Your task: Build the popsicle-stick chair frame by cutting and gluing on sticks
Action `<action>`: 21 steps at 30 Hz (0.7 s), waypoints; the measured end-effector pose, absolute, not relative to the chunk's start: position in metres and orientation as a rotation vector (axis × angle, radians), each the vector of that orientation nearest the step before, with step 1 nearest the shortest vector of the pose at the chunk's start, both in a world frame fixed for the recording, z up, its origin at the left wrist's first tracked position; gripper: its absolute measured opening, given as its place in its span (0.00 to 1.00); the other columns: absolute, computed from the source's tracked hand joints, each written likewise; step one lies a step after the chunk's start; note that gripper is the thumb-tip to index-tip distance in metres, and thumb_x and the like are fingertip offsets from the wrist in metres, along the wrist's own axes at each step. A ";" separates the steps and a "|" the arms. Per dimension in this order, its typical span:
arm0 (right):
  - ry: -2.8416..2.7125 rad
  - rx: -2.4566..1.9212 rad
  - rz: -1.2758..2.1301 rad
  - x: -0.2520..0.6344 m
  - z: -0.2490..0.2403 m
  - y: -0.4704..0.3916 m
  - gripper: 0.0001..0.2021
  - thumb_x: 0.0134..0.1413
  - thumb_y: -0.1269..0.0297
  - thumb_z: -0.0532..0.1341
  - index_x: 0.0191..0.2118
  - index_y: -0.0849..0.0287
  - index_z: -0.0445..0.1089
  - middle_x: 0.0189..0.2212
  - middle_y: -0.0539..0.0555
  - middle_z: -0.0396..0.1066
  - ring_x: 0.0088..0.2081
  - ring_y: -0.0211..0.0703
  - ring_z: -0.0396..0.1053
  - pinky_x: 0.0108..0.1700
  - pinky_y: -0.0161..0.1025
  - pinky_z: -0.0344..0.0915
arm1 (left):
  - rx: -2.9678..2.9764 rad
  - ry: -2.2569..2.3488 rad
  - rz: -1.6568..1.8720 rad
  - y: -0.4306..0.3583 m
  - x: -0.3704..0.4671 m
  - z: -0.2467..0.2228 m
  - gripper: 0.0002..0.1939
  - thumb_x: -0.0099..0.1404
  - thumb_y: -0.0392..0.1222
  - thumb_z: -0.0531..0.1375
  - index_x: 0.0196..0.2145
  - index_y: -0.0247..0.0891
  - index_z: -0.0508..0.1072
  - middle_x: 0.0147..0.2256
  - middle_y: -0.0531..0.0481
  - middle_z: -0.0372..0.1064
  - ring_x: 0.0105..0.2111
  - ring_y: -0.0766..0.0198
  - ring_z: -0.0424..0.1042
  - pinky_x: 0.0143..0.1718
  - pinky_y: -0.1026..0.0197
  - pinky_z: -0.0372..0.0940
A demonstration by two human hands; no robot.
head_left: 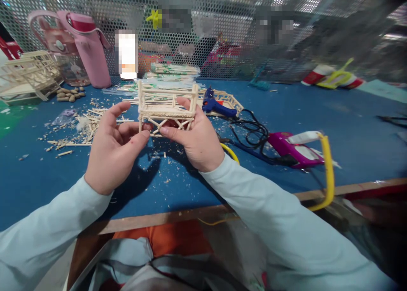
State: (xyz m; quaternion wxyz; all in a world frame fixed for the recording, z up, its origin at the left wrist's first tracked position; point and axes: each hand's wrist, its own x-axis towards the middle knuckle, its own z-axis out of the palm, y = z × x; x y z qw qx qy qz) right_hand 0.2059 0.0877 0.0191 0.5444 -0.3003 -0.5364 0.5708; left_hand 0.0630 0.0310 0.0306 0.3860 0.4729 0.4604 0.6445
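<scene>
Between my two hands, above the blue table, is a small wooden stick frame (167, 109) with crossed braces along its lower side and posts at its corners. My left hand (116, 149) pinches its lower left corner between thumb and fingers. At the other end, my right hand (200, 140) grips the frame, thumb along the lower edge and fingers behind it. A blue hot glue gun (219, 104) lies just beyond my right hand. Broken sticks and shavings (87, 128) are scattered past my left hand.
Pink bottles (93, 54) and a larger stick model (28, 77) stand at the left, near peanuts (70, 94). Bagged sticks (173, 70) lie before the perforated metal screen (229, 41). A black cord (251, 128), magenta device (295, 149) and yellow-framed saw (327, 168) occupy the right.
</scene>
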 end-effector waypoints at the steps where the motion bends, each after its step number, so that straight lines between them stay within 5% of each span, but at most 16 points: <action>1: -1.280 -0.705 1.347 0.205 0.019 0.087 0.35 0.28 0.66 0.74 0.46 0.51 0.59 0.37 0.48 0.72 0.41 0.44 0.73 0.52 0.49 0.69 | 1.194 1.181 1.637 0.031 0.063 0.031 0.27 0.51 0.35 0.67 0.47 0.42 0.63 0.28 0.54 0.74 0.28 0.63 0.75 0.28 0.63 0.67; 11: -1.330 -0.660 1.374 0.203 0.021 0.084 0.28 0.33 0.70 0.68 0.44 0.52 0.61 0.35 0.46 0.71 0.39 0.41 0.72 0.49 0.43 0.69 | 1.205 1.183 1.570 0.034 0.063 0.031 0.31 0.48 0.33 0.69 0.48 0.40 0.63 0.32 0.51 0.76 0.30 0.60 0.76 0.33 0.59 0.68; 16: -1.279 -0.599 1.445 0.201 0.021 0.084 0.13 0.48 0.60 0.63 0.37 0.52 0.59 0.26 0.43 0.68 0.28 0.35 0.69 0.36 0.38 0.70 | 1.164 1.208 1.590 0.036 0.061 0.031 0.28 0.48 0.33 0.69 0.46 0.41 0.64 0.28 0.53 0.75 0.29 0.61 0.75 0.32 0.60 0.68; 21: -1.267 -0.579 1.445 0.199 0.017 0.084 0.16 0.49 0.55 0.65 0.37 0.50 0.57 0.29 0.44 0.69 0.31 0.37 0.72 0.38 0.40 0.71 | 1.025 1.219 1.620 0.038 0.063 0.030 0.27 0.50 0.37 0.70 0.45 0.40 0.64 0.30 0.52 0.75 0.32 0.62 0.76 0.34 0.61 0.68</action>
